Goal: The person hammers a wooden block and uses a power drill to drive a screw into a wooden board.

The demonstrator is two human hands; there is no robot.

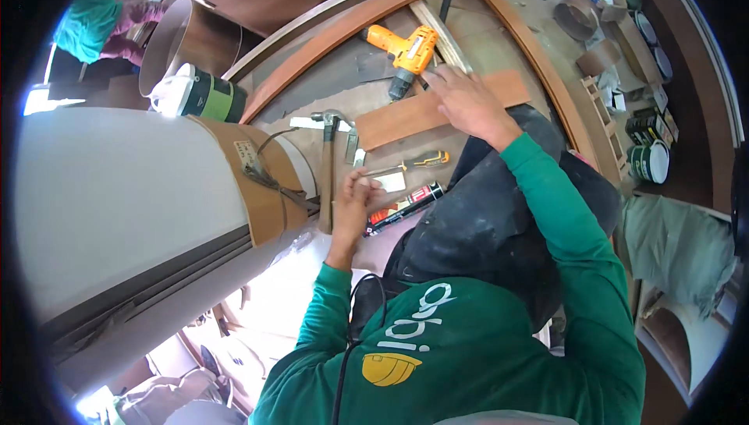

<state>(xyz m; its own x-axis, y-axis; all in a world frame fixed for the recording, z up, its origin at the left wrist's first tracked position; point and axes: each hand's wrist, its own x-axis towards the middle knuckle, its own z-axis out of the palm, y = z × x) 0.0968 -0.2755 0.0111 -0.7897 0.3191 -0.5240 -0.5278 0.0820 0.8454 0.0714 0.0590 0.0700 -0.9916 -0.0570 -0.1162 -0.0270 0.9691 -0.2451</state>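
Note:
My left hand (357, 191) has curled fingers on a small white rectangular piece (390, 182), beside a screwdriver (425, 160) with a yellow-black handle. My right hand (464, 105) is open over a flat wooden board (390, 127), fingers apart, just below an orange cordless drill (407, 51). A claw hammer (328, 144) lies left of the board, beside metal pieces (352, 141). A black and red tube (402, 207) lies below the screwdriver. My dark-clad leg (491, 207) is under my right arm.
Curved wooden strips (300, 58) frame the work area. A white cylinder with cardboard wrap (125, 199) fills the left. Buckets (204, 97) stand upper left, where another person (94, 23) in green is partly visible. Pails, boxes and scraps (647, 129) line the right.

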